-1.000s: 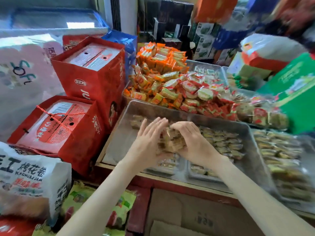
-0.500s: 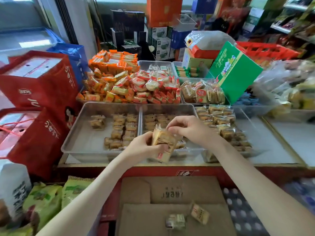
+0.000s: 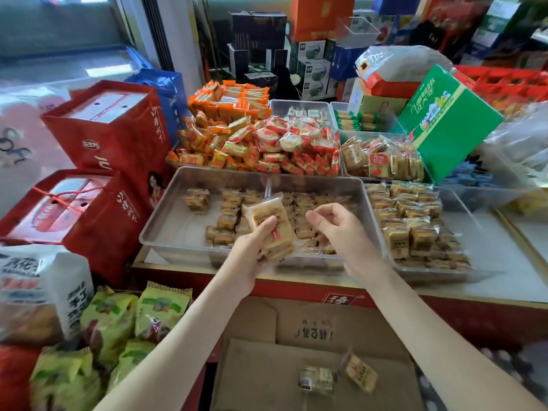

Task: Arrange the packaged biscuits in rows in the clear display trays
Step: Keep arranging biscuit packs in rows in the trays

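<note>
Fingers (image 3: 263, 229) of left hand (image 3: 250, 253) grip a stack of pale clear-wrapped biscuit packets (image 3: 267, 216); right hand (image 3: 341, 229) beside, loosely curled, empty. Beyond them, clear plastic display tray (image 3: 178, 229) — rows partly laid, left side bare — judge much remains.

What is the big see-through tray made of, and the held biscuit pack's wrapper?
The clear rectangular display tray looks like hard glossy plastic: biscuits show through its walls. The tan biscuit packet in the left hand seems wrapped in thin plastic film: its edge glints.
</note>
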The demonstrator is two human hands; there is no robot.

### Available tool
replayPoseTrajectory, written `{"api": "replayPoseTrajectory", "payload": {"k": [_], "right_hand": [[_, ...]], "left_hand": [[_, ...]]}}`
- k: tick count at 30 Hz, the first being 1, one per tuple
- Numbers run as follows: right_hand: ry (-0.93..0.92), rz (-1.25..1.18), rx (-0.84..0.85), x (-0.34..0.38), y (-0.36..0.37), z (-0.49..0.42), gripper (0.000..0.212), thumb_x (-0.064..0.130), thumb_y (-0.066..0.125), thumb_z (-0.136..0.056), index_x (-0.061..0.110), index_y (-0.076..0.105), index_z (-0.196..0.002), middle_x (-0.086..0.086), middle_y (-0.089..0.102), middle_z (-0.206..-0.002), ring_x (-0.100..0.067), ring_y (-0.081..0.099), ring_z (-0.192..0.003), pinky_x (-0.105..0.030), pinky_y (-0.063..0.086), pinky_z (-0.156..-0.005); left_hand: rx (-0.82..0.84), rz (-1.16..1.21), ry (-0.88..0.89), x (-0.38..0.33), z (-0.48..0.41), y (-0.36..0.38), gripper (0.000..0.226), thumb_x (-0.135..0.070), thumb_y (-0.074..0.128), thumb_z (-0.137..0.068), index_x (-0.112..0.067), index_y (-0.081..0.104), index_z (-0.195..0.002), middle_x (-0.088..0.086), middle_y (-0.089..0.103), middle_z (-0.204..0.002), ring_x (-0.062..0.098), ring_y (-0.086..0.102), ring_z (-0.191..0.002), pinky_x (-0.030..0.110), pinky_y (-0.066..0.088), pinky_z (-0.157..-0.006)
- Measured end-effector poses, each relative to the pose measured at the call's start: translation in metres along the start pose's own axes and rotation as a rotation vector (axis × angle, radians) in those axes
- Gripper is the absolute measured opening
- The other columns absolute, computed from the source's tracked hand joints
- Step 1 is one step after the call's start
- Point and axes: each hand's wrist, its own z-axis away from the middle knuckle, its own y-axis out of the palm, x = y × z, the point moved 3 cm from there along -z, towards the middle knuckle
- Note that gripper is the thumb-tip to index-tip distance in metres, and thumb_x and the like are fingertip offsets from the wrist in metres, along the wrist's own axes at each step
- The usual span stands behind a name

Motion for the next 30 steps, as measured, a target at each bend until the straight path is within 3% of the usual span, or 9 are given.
{"api": "replayPoseTrajectory", "payload": {"k": [2,6,10,15,18,21,23,27,30], "right_hand": [[0.067,-0.077,0.133,-0.005,0.017,0.008,0.023,0.029,0.067,-0.088,0.014,0.06,-0.103,-0.002,0.069,-0.084,-0.016,0.062,-0.074,-0.029,0.051,-0.068],[0.061,-0.226,0.118,-0.005,0.038,0.012,0.013,0.014,0.064,-0.092,0.01,0.061,-0.104,-0.009,0.07,-0.09,-0.018,0.066,-0.078,-0.029,0.054,-0.07],[0.056,-0.375,0.089,-0.007,0.046,0.015,0.011,0.002,0.057,-0.094,0.012,0.059,-0.098,-0.003,0.068,-0.084,-0.013,0.062,-0.075,-0.025,0.051,-0.062],[-0.028,-0.395,0.158,-0.008,0.04,0.02,0.02,-0.003,0.055,-0.093,0.014,0.051,-0.103,0.001,0.064,-0.078,-0.014,0.061,-0.078,-0.026,0.052,-0.069],[-0.036,-0.092,0.168,-0.009,0.026,0.02,0.018,0.01,0.059,-0.095,0.02,0.052,-0.108,0.005,0.065,-0.082,-0.016,0.062,-0.083,-0.034,0.053,-0.084],[-0.067,0.013,0.108,-0.001,0.015,0.021,0.029,0.039,0.064,-0.09,0.028,0.054,-0.115,0.009,0.063,-0.097,-0.005,0.062,-0.094,-0.025,0.049,-0.085],[-0.063,0.058,0.122,0.004,0.02,0.022,0.045,0.051,0.065,-0.083,0.028,0.053,-0.119,0.012,0.064,-0.105,0.0,0.061,-0.098,-0.02,0.049,-0.083],[-0.012,0.053,0.047,-0.002,0.022,0.021,0.033,0.043,0.066,-0.088,0.024,0.057,-0.114,0.007,0.067,-0.106,-0.009,0.062,-0.102,-0.031,0.054,-0.09],[0.074,-0.251,0.195,-0.01,0.01,0.016,0.028,0.027,0.06,-0.095,0.013,0.06,-0.119,-0.006,0.069,-0.107,-0.02,0.067,-0.099,-0.034,0.057,-0.081]], "left_hand": [[-0.017,0.173,0.033,-0.003,0.002,-0.001,0.044,-0.043,0.069,-0.076,-0.013,0.066,-0.109,0.009,0.073,-0.106,0.024,0.069,-0.096,0.02,0.053,-0.057],[-0.005,0.199,0.091,-0.004,0.005,0.001,0.053,-0.046,0.069,-0.07,-0.012,0.066,-0.111,0.009,0.074,-0.107,0.02,0.071,-0.098,0.028,0.052,-0.085],[0.008,0.22,0.124,-0.001,0.008,0.0,0.051,-0.044,0.069,-0.073,-0.012,0.066,-0.112,0.008,0.074,-0.107,0.02,0.07,-0.1,0.027,0.052,-0.086],[0.013,0.241,0.17,-0.01,0.011,-0.002,0.041,-0.037,0.068,-0.08,-0.015,0.065,-0.115,0.009,0.074,-0.108,0.021,0.07,-0.1,0.028,0.052,-0.085],[-0.113,0.048,0.241,-0.012,0.008,-0.005,0.036,-0.032,0.072,-0.086,-0.016,0.063,-0.116,0.005,0.074,-0.105,0.014,0.071,-0.092,0.02,0.054,-0.068],[-0.239,-0.323,0.353,-0.016,0.011,-0.003,0.055,-0.04,0.08,-0.077,-0.017,0.052,-0.118,-0.001,0.067,-0.106,0.008,0.067,-0.09,0.013,0.05,-0.061],[-0.213,-0.58,0.436,-0.017,0.018,0.006,0.055,-0.038,0.082,-0.075,-0.021,0.045,-0.112,-0.005,0.061,-0.102,0.002,0.061,-0.086,0.01,0.046,-0.057],[0.009,-0.768,0.505,-0.013,0.021,0.021,0.052,-0.03,0.081,-0.077,-0.025,0.039,-0.107,-0.004,0.057,-0.109,0.001,0.059,-0.092,0.011,0.048,-0.064],[0.093,-0.787,0.463,-0.019,0.017,0.015,0.034,-0.03,0.07,-0.089,-0.02,0.046,-0.11,-0.005,0.06,-0.102,0.001,0.059,-0.085,0.009,0.046,-0.065]]}}
